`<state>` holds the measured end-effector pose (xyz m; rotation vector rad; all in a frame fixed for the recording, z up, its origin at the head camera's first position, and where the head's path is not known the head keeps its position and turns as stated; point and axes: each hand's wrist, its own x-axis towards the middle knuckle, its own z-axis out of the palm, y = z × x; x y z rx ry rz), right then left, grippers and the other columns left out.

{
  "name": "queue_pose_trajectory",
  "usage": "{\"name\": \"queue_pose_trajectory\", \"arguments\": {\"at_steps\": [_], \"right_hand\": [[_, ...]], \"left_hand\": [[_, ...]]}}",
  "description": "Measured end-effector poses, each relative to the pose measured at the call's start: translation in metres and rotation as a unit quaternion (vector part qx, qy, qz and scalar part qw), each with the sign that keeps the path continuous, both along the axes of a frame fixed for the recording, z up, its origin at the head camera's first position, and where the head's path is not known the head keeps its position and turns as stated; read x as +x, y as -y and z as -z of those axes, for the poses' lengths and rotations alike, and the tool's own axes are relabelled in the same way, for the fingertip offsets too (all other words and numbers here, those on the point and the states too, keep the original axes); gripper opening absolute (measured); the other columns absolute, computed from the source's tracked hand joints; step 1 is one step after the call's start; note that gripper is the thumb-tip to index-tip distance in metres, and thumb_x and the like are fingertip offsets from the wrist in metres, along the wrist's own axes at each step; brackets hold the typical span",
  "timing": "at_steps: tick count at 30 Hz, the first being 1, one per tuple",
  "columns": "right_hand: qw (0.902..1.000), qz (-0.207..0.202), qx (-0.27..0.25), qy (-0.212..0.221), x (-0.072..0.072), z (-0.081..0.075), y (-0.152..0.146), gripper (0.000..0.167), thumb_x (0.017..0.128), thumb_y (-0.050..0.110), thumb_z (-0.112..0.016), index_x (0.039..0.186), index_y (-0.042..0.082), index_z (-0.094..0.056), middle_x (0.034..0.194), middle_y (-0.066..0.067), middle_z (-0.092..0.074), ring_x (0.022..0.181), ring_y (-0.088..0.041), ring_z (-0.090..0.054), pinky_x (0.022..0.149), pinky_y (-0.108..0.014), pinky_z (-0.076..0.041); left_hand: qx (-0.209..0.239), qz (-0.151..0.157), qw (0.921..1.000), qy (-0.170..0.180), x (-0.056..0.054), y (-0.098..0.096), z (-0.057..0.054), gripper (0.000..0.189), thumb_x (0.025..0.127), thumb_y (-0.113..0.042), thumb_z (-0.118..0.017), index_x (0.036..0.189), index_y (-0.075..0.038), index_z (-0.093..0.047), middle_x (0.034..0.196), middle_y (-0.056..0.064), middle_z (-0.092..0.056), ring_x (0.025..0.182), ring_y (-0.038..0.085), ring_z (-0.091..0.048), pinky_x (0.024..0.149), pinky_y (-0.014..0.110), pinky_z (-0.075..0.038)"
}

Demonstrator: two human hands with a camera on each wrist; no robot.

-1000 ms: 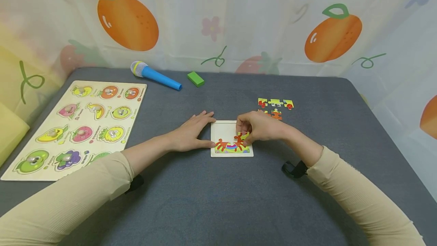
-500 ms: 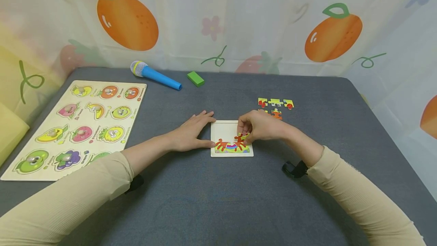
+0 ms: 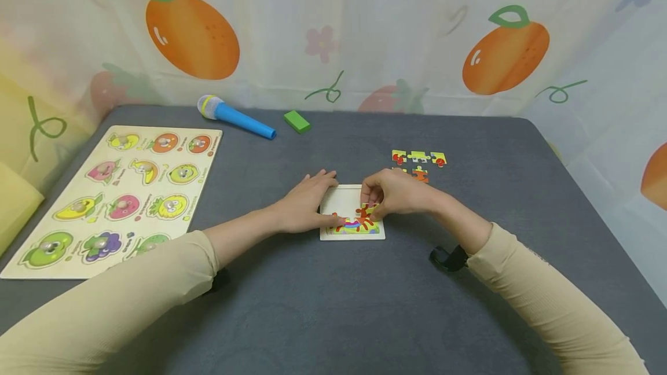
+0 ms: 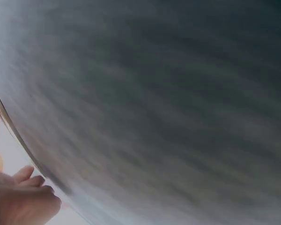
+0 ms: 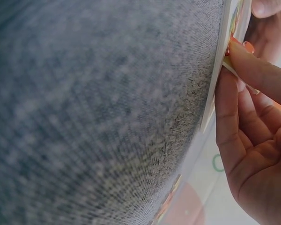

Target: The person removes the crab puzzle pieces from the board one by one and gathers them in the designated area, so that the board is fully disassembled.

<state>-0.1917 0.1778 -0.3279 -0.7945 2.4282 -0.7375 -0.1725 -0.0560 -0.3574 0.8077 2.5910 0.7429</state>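
A small pale wooden puzzle tray lies mid-table, its lower part filled with joined pieces showing a red animal and a rainbow. My right hand pinches a yellow-and-red puzzle piece at the tray's right side. In the right wrist view that piece is tilted between thumb and fingers, against the tray. My left hand spans the tray's left edge, fingers extended near its far corner. Its thumb lies over the left joined pieces and covers part of them. Only a blurred part of the tray's edge shows in the left wrist view.
Several loose puzzle pieces lie beyond my right hand, some partly hidden by it. A large fruit peg board lies at the left. Along the back are a blue toy microphone and a green block.
My left hand has moved right, and its thumb has gone from the tray's left edge onto the joined pieces. The right hand stays nearly in place, still pinching the puzzle piece.
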Motion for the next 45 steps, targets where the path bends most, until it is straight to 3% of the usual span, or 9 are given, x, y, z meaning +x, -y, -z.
{"name": "queue_pose_trajectory", "arguments": {"at_steps": [11,26,36,45], "right_hand": [[1.0,0.0,0.004,-0.001,0.0,-0.002,0.001,0.024,0.071,0.003,-0.083,0.088,0.011,-0.069,0.083,-0.001,-0.068,0.078,-0.011,-0.06,0.072,-0.025,-0.051],[0.9995,-0.013,-0.012,0.028,-0.005,0.0,-0.009,0.016,0.079,0.01,-0.079,0.093,0.011,-0.072,0.084,-0.001,-0.069,0.078,-0.01,-0.062,0.074,-0.025,-0.054],[0.9951,0.024,-0.04,0.088,-0.013,0.001,-0.013,0.013,0.087,0.004,-0.071,0.099,0.004,-0.071,0.084,-0.005,-0.072,0.074,-0.009,-0.065,0.069,-0.026,-0.057],[0.9866,0.074,-0.062,0.131,-0.022,-0.002,-0.029,0.02,0.092,0.011,-0.068,0.109,0.002,-0.067,0.091,-0.007,-0.073,0.081,-0.014,-0.07,0.079,-0.032,-0.061]], "left_hand": [[0.015,-0.007,0.9998,-0.008,0.005,-0.034,0.004,0.081,0.085,-0.045,-0.073,0.149,-0.006,-0.041,0.163,0.015,-0.029,0.155,0.034,-0.02,0.127,0.053,-0.018],[0.01,-0.02,0.9997,-0.013,0.009,-0.038,0.005,0.084,0.084,-0.044,-0.074,0.15,-0.007,-0.04,0.162,0.012,-0.032,0.155,0.03,-0.021,0.128,0.048,-0.018],[0.006,-0.019,0.9996,-0.019,0.007,-0.037,0.007,0.085,0.084,-0.046,-0.074,0.15,-0.007,-0.04,0.162,0.011,-0.032,0.155,0.03,-0.021,0.128,0.049,-0.019],[-0.002,-0.016,0.9997,-0.019,0.008,-0.038,0.007,0.085,0.084,-0.048,-0.073,0.151,-0.007,-0.039,0.163,0.009,-0.031,0.155,0.028,-0.021,0.128,0.048,-0.019]]}}
